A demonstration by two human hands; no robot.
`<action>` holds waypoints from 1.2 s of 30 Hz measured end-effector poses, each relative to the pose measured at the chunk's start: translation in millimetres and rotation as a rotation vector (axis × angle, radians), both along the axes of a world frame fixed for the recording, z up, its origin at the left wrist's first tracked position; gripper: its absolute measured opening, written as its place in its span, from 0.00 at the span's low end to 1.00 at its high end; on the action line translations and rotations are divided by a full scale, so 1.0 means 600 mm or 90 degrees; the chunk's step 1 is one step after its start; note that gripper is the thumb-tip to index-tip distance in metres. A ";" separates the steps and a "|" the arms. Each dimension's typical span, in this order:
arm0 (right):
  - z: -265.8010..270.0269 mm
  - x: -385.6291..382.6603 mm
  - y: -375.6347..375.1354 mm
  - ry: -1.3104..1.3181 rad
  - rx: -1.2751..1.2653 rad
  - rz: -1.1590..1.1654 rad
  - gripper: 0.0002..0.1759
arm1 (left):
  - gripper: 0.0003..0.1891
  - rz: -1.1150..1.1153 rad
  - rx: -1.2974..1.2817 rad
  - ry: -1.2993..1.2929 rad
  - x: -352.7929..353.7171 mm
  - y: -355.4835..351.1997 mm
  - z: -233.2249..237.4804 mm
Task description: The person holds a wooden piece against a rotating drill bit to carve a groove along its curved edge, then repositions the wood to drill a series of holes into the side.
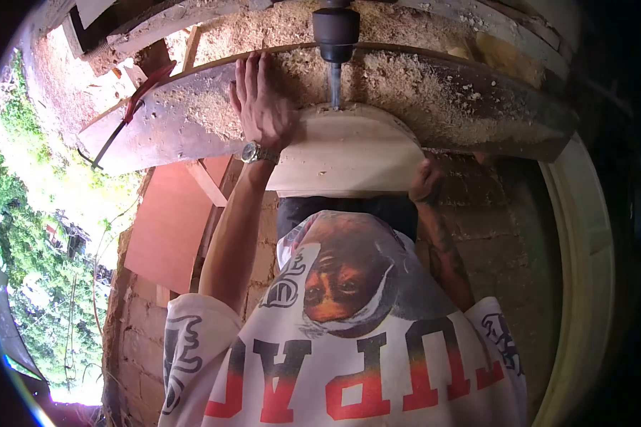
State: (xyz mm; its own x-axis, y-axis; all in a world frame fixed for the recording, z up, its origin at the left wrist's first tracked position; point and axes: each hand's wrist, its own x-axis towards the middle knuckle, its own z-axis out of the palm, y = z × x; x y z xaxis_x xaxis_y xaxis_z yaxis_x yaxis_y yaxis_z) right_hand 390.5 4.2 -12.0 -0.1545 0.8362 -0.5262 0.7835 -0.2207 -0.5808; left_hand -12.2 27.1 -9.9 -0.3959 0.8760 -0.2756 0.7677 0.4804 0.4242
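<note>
A pale wooden board (349,156) with a rounded far edge lies in front of my body, its near side straight. At the middle of that curved edge stands a router or drill bit (335,85), held in a dark chuck (336,34); the bit appears to touch the wood. My left hand (263,107), a watch at its wrist, lies with fingers stretched forward over the dusty bench, its palm side against the board's left edge. My right hand (426,179) is closed around the board's right edge, fingers partly hidden.
Wood shavings (399,82) cover much of the curved bench (491,124). A hacksaw-like tool with a red frame (132,107) lies over its left end. Behind are loose timber pieces (509,57). A brick wall (498,213) stands below, with greenery outside at left.
</note>
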 end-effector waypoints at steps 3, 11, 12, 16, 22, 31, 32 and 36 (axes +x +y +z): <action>-0.007 -0.009 0.001 0.016 0.023 -0.018 0.37 | 0.45 0.014 0.011 0.005 -0.001 0.003 -0.005; 0.003 -0.030 -0.009 0.075 0.052 -0.093 0.30 | 0.42 0.022 0.004 0.022 -0.001 0.005 -0.004; 0.000 -0.025 -0.015 0.059 0.044 -0.079 0.30 | 0.42 0.024 0.009 0.023 -0.001 0.004 -0.006; -0.017 -0.003 -0.038 -0.003 0.096 -0.036 0.30 | 0.42 0.032 0.015 0.022 0.003 -0.001 -0.007; -0.004 -0.008 -0.017 0.042 0.020 -0.031 0.30 | 0.41 0.033 0.010 0.032 0.003 0.005 -0.002; -0.010 -0.010 -0.040 0.013 0.058 -0.056 0.43 | 0.40 0.020 0.019 0.052 -0.001 0.007 -0.001; -0.003 -0.015 -0.035 -0.018 0.061 -0.045 0.44 | 0.39 0.022 0.019 0.058 -0.001 0.010 -0.002; 0.004 -0.036 -0.029 -0.012 0.091 -0.075 0.42 | 0.39 0.009 0.009 0.061 0.000 0.015 0.001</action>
